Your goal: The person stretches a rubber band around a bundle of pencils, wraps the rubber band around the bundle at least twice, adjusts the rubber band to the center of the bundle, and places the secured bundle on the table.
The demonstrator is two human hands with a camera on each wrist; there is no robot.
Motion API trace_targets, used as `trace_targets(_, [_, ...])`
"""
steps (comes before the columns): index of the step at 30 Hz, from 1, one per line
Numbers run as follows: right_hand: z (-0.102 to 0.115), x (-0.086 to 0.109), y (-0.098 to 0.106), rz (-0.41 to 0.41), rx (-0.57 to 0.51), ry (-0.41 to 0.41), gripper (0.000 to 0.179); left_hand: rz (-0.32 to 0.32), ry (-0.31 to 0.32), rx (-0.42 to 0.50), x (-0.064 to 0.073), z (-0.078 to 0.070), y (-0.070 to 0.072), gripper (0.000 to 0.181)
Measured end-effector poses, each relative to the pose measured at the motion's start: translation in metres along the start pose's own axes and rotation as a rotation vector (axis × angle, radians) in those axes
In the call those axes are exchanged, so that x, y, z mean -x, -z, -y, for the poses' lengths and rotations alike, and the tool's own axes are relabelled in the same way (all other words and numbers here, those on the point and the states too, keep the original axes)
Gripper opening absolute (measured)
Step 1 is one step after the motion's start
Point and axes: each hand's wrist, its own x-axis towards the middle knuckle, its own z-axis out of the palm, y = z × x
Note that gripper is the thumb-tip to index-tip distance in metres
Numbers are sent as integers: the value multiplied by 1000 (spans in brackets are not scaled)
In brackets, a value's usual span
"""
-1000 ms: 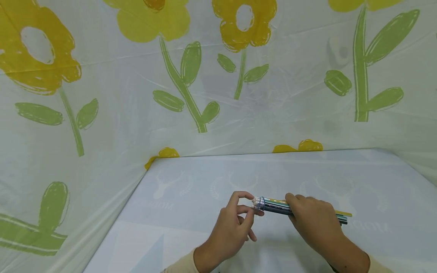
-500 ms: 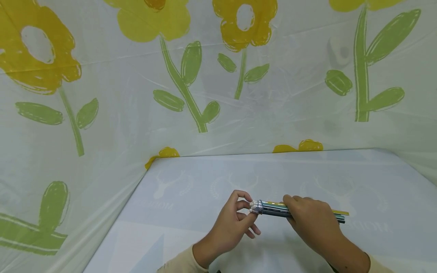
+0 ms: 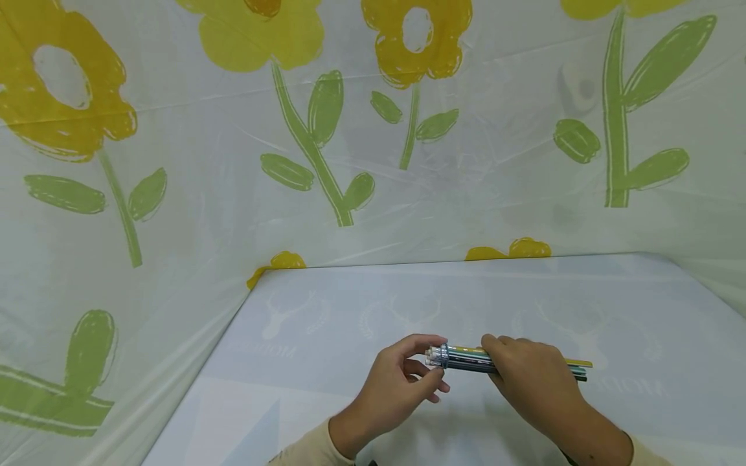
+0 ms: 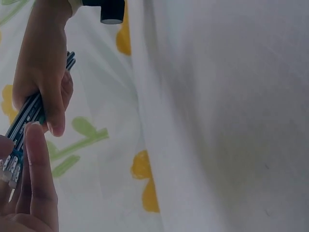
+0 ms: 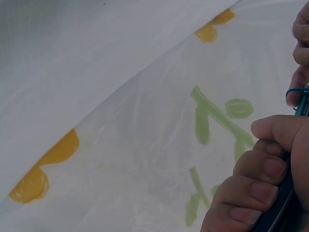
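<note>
A bundle of pencils point(image 3: 471, 360), dark, teal and yellow, lies sideways in front of me. My right hand point(image 3: 533, 375) grips it round the middle, and the pencils' other ends stick out beyond that hand on the right. White eraser ends point(image 3: 432, 356) face left. Just behind them a blue rubber band point(image 3: 445, 355) circles the bundle. My left hand point(image 3: 393, 388) has its index fingertip and thumb at the band, on opposite sides of the bundle. In the right wrist view part of the band point(image 5: 294, 90) bows out from the pencils beside the left fingers.
Below the hands spreads a pale table surface point(image 3: 326, 362) with faint deer prints. A white curtain point(image 3: 495, 194) with yellow flowers and green leaves hangs behind it and down the left side. A small dark device point(image 4: 112, 10) shows near the right wrist.
The left index finger and thumb have moved from the eraser ends rightward to the rubber band. The bundle has shifted slightly left and down, with the right hand still round it.
</note>
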Motion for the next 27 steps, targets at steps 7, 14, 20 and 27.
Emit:
trace_targets(7, [1, 1, -1, 16, 2, 6, 36, 27, 16, -34, 1, -2, 0, 43])
trace_targets(14, [0, 2, -2, -28, 15, 40, 39, 31, 13, -8, 1, 1, 1, 41])
trace_targets(20, [-2, 3, -3, -98, 36, 83, 40, -24, -73, -54, 1, 3, -1, 38])
trace_targets(27, [-2, 2, -4, -135, 51, 108, 40, -44, -144, -113, 1, 6, -3, 35])
